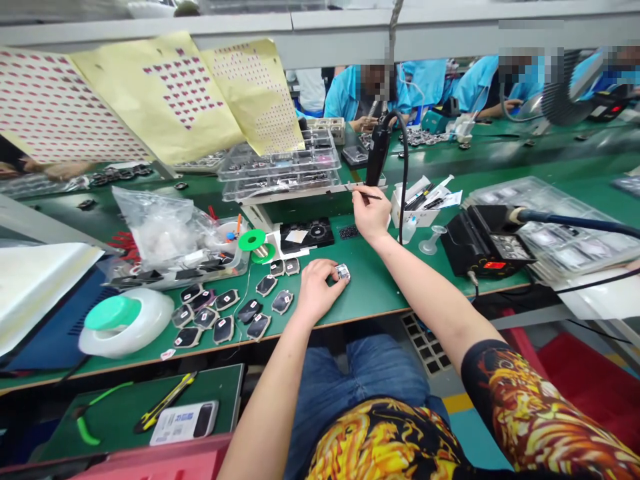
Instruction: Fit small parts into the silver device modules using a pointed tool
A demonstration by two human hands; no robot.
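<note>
Left hand (pixel 316 288) pinches small metal part (pixel 343 271) on counter (pixel 380 287); right hand (pixel 371 212) grips tweezers (pixel 364 193), key shells (pixel 235 310) just left.

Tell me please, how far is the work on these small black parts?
Looks done, though I cannot confirm it: a batch of black parts lies in rows left of the hands. In hand: the left hand holds one small part on the green table; the right hand holds a thin tool. Possibly left: stacked trays behind, contents unclear.
</note>
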